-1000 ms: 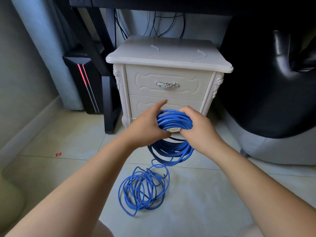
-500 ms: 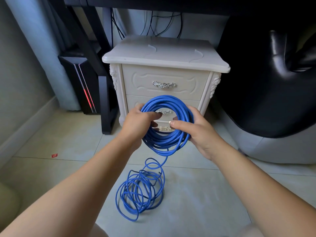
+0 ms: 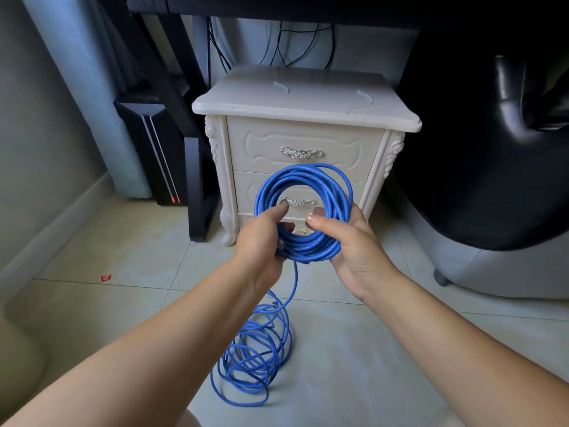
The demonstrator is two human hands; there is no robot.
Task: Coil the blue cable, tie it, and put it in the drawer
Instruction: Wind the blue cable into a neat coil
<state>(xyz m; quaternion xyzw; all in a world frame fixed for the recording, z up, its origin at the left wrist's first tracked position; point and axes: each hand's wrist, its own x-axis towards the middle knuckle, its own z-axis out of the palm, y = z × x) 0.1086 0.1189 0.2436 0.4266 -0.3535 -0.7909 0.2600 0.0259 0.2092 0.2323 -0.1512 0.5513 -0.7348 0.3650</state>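
— Blue cable (image 3: 303, 211), about half wound, I'd say. A thick ring of it is held up in front of the nightstand (image 3: 304, 118), and a single strand drops from the ring's lower edge to a loose heap (image 3: 254, 346) on the floor tiles (image 3: 354, 349).

— So what are the hands doing?

— Both are closed on the ring's lower half. The left hand (image 3: 261, 241) grips the left side with its thumb poking through the middle; the right hand (image 3: 348, 241) cups the right side from beneath, thumb laid over the strands.

— And what's left?

— Most of it, by my reckoning. The heap on the floor has to come up into the ring, then the bundle needs tying, and nothing looks tied yet. Both drawers are shut: the upper drawer (image 3: 304, 149) and the lower drawer (image 3: 246, 186), whose handle (image 3: 300, 202) shows through the ring. One has to be opened.

— Which drawer?

— Can't say. I see no tie or strap anywhere either.

— Anything else you can't make out?

— The cable's ends; one may be buried in the heap. The left hand's fingers are hidden behind the strands. Off to the right the black chair (image 3: 492, 149) is cut off, and the space under the desk is too dark to read.
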